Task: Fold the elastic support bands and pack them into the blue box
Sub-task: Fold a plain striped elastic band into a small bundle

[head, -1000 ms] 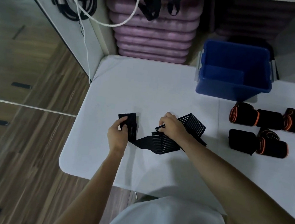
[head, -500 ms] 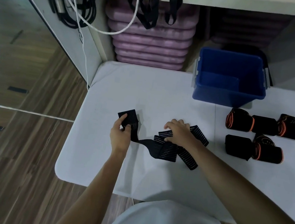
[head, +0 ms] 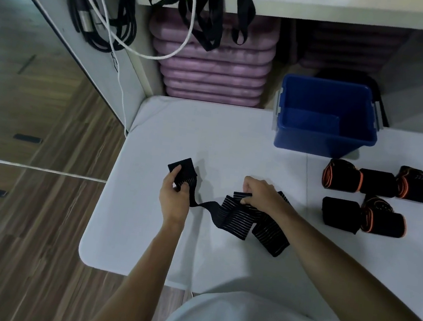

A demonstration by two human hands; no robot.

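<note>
Left hand (head: 173, 198) is gripping one end of the black striped band (head: 240, 218), thumb on top, and right hand (head: 261, 194) pinches its bunched folds mid-frame. The rest of the band lies zigzagged on the white counter (head: 143, 232). Rolled bands (head: 376, 199) sit at right, just below the blue box (head: 325, 115) at upper right.

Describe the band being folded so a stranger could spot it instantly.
On the white table, nearer than the blue box, a long band stretches between the left hand and right hand. Unlike the orange-trimmed rolls, it's unrolled, black with pale stripes.
</note>
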